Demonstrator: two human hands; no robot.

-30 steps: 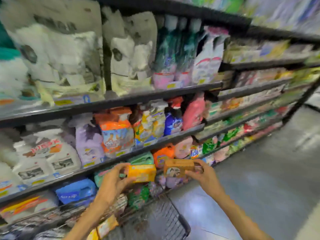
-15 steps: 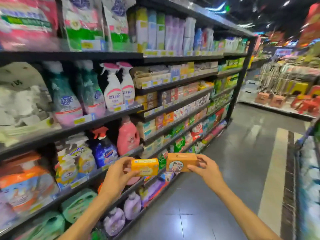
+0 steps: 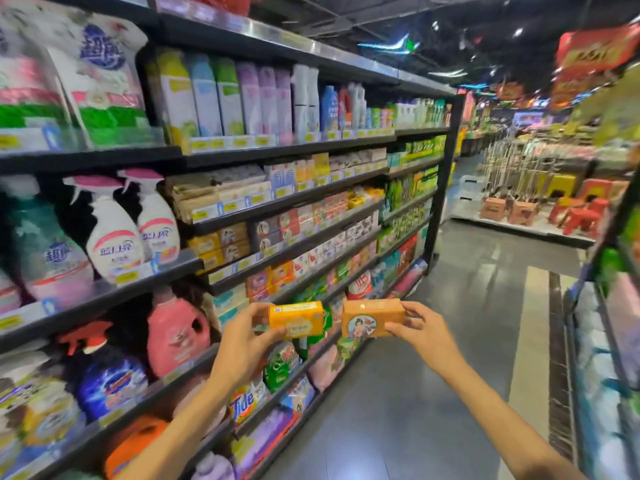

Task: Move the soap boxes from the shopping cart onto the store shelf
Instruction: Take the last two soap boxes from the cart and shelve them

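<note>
I have my left hand out in front, fingers and thumb pinching the near end of a yellow soap box held level in the air. My right hand grips the right end of an orange soap box with a round picture on its front face, fingers curled over its top and thumb under it. The two boxes sit side by side at the same height, close but not touching, a narrow gap between them.

Both boxes hang out over the aisle, just off the front edges of the store shelf on my left. The shelf boards run away from me in dark tiers to a black end post. The tier with stacked bar-soap boxes sits above and left of my hands. To the right the grey aisle floor lies open ahead of me, with a pale stripe along it and another display edge at the far right.

The near-left goods are blurred: white spray bottles, a pink jug and a Tide pack read clearly, most other labels do not. My forearms are cut off by the bottom edge. The far stalls are too smeared to name.
</note>
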